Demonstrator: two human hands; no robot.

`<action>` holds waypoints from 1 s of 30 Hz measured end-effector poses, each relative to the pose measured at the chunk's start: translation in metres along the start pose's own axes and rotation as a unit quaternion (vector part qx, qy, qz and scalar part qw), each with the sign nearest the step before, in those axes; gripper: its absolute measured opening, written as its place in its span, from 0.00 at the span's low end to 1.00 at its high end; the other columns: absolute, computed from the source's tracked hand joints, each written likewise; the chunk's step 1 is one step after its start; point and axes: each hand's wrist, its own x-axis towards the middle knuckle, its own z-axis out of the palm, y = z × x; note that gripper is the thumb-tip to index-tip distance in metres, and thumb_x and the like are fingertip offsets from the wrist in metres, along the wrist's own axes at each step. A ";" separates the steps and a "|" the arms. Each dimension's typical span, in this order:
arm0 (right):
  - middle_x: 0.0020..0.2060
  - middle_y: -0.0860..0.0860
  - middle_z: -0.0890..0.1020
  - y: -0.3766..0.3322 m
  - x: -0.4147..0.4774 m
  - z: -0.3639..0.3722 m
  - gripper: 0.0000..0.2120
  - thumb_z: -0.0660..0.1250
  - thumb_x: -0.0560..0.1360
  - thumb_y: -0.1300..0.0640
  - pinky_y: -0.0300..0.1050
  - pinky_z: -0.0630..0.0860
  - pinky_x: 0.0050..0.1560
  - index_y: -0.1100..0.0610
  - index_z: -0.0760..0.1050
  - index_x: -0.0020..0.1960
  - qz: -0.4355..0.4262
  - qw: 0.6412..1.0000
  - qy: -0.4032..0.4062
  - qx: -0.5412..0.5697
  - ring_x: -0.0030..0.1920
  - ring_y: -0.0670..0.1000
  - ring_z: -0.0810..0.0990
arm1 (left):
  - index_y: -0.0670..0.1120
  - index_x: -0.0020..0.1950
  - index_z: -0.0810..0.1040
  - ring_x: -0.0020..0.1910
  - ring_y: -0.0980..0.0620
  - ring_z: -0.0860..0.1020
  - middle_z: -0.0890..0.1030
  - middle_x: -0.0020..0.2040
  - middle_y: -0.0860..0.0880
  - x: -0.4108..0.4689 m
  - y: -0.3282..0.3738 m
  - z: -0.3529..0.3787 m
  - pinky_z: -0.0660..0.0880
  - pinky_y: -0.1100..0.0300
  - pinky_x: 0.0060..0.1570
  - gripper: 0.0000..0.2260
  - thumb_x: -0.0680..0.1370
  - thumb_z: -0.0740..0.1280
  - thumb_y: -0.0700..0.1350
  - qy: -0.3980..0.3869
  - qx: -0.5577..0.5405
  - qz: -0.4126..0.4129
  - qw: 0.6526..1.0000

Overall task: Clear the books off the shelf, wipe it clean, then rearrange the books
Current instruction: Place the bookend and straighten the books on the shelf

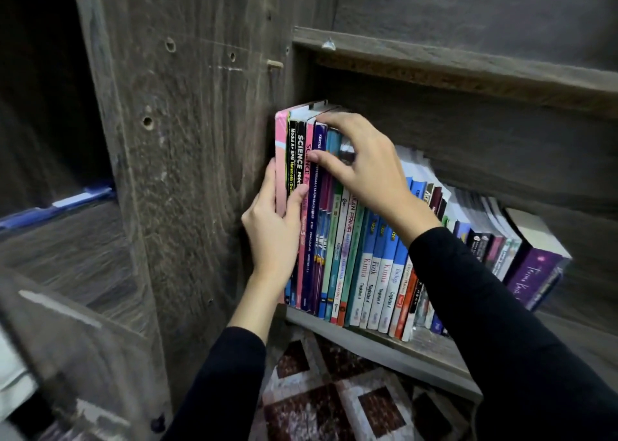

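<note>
A row of upright books point(371, 273) fills the dark wooden shelf point(378, 340). My left hand point(272, 230) grips the leftmost few books point(297, 146), a pink cover and black and pink spines, fingers behind the pink cover and thumb across the spines. My right hand point(359, 163) reaches over the tops of the same books, fingers curled on their upper edges, thumb pressing a purple spine point(317, 226). A thick purple book point(535, 273) leans at the row's right end.
A wooden side panel point(187, 173) stands directly left of the books. The shelf board above point(468, 69) leaves a gap over the book tops. A patterned brown and white rug point(334, 400) lies below. A blue folder point(60, 205) rests in the compartment at far left.
</note>
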 end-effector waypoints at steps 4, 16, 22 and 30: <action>0.60 0.52 0.78 0.003 -0.004 -0.003 0.21 0.68 0.75 0.48 0.42 0.73 0.57 0.58 0.74 0.64 -0.004 1.000 0.013 -0.008 0.60 0.49 0.76 | 0.47 0.75 0.65 0.61 0.60 0.76 0.77 0.64 0.52 -0.008 -0.005 -0.004 0.72 0.57 0.64 0.30 0.75 0.70 0.50 -0.050 0.008 -0.006 0.999; 0.59 0.51 0.78 0.011 -0.009 -0.008 0.21 0.68 0.75 0.48 0.39 0.70 0.57 0.58 0.74 0.64 -0.011 1.000 0.026 -0.009 0.59 0.48 0.76 | 0.46 0.75 0.64 0.62 0.55 0.76 0.77 0.65 0.50 -0.014 -0.018 -0.003 0.73 0.52 0.63 0.28 0.77 0.68 0.51 -0.043 0.040 0.011 0.998; 0.59 0.52 0.78 0.013 -0.012 -0.009 0.22 0.67 0.75 0.47 0.36 0.69 0.55 0.58 0.74 0.64 -0.009 1.000 0.022 -0.011 0.59 0.48 0.75 | 0.45 0.75 0.63 0.54 0.57 0.79 0.79 0.60 0.49 -0.049 -0.035 -0.009 0.67 0.77 0.56 0.30 0.76 0.69 0.49 -0.073 0.086 -0.027 0.993; 0.58 0.52 0.78 0.014 -0.012 -0.011 0.21 0.68 0.75 0.48 0.32 0.68 0.55 0.59 0.74 0.64 -0.016 0.999 0.027 -0.010 0.58 0.46 0.75 | 0.37 0.71 0.68 0.47 0.45 0.82 0.82 0.53 0.41 -0.043 -0.035 -0.004 0.73 0.64 0.55 0.25 0.75 0.69 0.38 -0.060 0.144 0.026 0.987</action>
